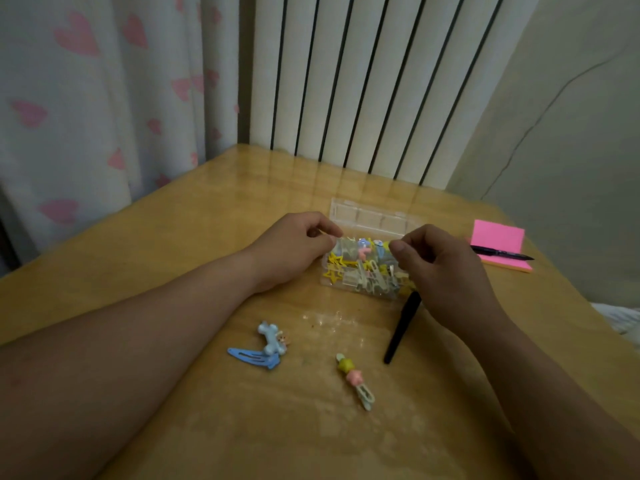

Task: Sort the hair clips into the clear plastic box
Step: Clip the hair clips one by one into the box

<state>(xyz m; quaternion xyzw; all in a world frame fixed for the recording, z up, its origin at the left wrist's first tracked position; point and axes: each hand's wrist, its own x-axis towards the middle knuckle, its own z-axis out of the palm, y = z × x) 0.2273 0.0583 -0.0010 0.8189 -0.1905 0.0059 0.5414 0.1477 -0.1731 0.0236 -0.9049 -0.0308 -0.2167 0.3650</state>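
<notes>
- One wooden table.
- Two hands, apart. The left hand pinches the left end of the box. The right hand has its fingers curled at the right end; I cannot tell if it holds anything.
- One clear plastic box, in the middle of the table. Its lid is open and it is full of hair clips, too many to count.
- One pink note pad, with one black pen on it.
- One black stick, near the box.
- Three loose clips near the person: a flat blue clip, a blue bone clip touching it, and a green and pink clip.
</notes>
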